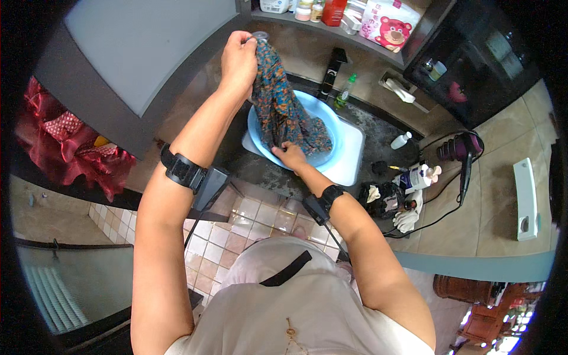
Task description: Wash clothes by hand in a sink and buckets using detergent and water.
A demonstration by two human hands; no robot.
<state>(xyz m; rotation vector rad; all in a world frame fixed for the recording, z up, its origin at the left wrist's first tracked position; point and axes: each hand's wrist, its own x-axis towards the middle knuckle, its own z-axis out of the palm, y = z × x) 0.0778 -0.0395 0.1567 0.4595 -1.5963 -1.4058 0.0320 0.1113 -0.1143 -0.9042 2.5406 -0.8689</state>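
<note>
A patterned cloth (284, 97) in blue, orange and dark tones hangs from my left hand (239, 60), which grips its upper end high above the counter. Its lower part lies in a light blue plastic basin (338, 128), where some water shows. At the basin's near side, my right hand (290, 156) pinches the cloth's lower edge. The basin sits over a white sink (353, 155) set in a dark stone countertop (248, 171).
Behind the basin stand a black faucet (330, 73) and a green pump bottle (345, 91). Toiletries line the shelf (293, 17) above. To the right are a small white bottle (401, 140), a lotion bottle (417, 177), a black plastic bag (384, 199) and a corded hair dryer (463, 164).
</note>
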